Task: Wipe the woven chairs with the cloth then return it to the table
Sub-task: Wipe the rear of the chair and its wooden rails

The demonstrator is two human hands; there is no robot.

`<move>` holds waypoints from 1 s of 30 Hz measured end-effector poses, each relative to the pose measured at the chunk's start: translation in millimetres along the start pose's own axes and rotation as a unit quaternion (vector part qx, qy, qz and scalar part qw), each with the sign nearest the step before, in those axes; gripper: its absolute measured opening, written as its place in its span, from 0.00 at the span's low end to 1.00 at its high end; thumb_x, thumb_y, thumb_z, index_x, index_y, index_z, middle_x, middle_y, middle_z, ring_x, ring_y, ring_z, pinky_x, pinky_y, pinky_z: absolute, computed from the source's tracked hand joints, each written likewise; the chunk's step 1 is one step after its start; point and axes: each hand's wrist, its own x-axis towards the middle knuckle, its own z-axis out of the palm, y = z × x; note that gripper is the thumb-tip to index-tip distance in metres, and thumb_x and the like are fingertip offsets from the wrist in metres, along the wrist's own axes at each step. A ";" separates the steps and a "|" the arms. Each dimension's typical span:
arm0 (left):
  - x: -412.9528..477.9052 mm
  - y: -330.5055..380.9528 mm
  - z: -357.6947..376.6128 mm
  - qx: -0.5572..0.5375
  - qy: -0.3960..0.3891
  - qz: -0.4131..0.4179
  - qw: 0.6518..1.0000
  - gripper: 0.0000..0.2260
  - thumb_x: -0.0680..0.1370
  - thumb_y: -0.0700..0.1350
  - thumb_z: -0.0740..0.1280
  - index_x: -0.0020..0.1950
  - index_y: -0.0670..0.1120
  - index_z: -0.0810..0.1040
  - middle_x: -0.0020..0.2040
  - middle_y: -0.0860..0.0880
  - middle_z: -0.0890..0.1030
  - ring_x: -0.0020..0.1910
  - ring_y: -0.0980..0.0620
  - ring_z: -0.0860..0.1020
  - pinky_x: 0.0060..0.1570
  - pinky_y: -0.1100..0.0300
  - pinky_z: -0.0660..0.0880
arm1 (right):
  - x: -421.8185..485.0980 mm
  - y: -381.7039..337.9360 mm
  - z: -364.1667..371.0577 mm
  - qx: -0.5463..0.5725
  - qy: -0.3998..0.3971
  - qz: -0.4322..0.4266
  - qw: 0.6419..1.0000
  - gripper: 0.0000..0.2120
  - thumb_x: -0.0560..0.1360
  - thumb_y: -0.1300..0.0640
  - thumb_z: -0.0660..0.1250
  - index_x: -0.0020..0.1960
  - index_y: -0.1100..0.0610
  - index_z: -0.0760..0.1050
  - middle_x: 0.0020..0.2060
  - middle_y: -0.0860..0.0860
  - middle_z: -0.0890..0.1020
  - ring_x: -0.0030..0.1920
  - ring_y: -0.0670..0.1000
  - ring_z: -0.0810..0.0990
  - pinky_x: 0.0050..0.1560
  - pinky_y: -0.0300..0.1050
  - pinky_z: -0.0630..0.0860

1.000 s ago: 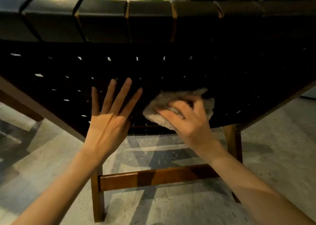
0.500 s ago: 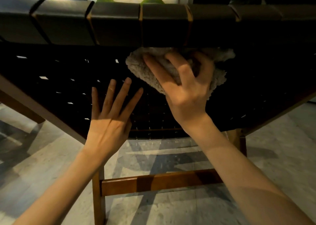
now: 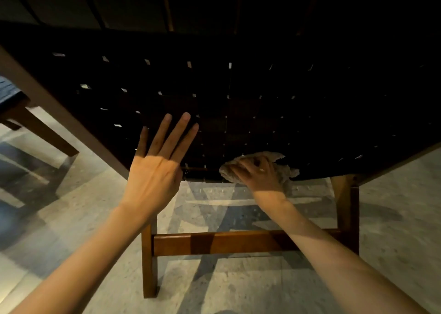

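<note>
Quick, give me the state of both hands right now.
Left hand: open, fingers straight, at the woven chair.
Right hand: closed on the cloth, pressing it to the chair's lower edge.

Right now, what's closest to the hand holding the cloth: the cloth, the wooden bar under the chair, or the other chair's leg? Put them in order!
1. cloth, right under the right hand.
2. wooden bar, below it, between the chair's legs.
3. other chair's leg, far off on the left.
</note>
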 end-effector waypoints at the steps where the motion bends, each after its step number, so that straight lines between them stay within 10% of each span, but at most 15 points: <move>1: -0.1 0.2 0.3 0.003 -0.004 -0.001 1.000 0.38 0.72 0.37 0.68 0.78 0.47 0.54 0.78 0.47 0.50 0.77 0.44 0.47 0.71 0.37 0.55 | 3.7 -0.1 -3.6 0.014 -0.025 0.009 1.000 0.13 0.67 0.64 0.67 0.45 0.51 0.85 0.42 0.54 0.84 0.36 0.65 0.81 0.33 0.53 0.80; 6: -3.2 1.8 -5.0 0.033 -0.023 -0.023 0.999 0.42 0.70 0.31 0.68 0.78 0.48 0.50 0.78 0.47 0.48 0.77 0.44 0.44 0.72 0.36 0.45 | -0.1 -2.5 -43.4 0.077 -0.092 -0.029 0.992 0.19 0.73 0.68 0.61 0.59 0.55 0.80 0.60 0.60 0.77 0.60 0.68 0.71 0.51 0.62 0.78; 9: -8.1 -7.2 -12.7 0.056 -0.011 -0.051 0.997 0.46 0.68 0.29 0.70 0.78 0.48 0.50 0.78 0.45 0.45 0.76 0.42 0.42 0.71 0.35 0.39 | 4.7 -11.3 -83.9 0.067 0.115 -0.058 0.989 0.13 0.73 0.69 0.67 0.53 0.56 0.82 0.52 0.56 0.75 0.48 0.62 0.71 0.36 0.50 0.78; 15: -4.5 -21.6 -28.8 0.044 -0.033 -0.081 0.995 0.47 0.68 0.32 0.72 0.78 0.49 0.47 0.78 0.42 0.43 0.76 0.39 0.42 0.72 0.36 0.43 | 79.5 -21.5 -142.4 0.028 0.379 -0.052 0.923 0.14 0.72 0.57 0.75 0.57 0.52 0.81 0.50 0.51 0.69 0.50 0.53 0.68 0.43 0.44 0.75; 30: -1.3 -36.6 -16.1 0.033 0.011 -0.044 0.998 0.43 0.70 0.32 0.71 0.78 0.48 0.51 0.77 0.42 0.47 0.75 0.37 0.47 0.72 0.36 0.50 | 100.1 -37.7 -64.7 0.049 0.301 -0.018 0.952 0.18 0.78 0.65 0.63 0.63 0.50 0.77 0.59 0.51 0.71 0.54 0.59 0.69 0.50 0.52 0.72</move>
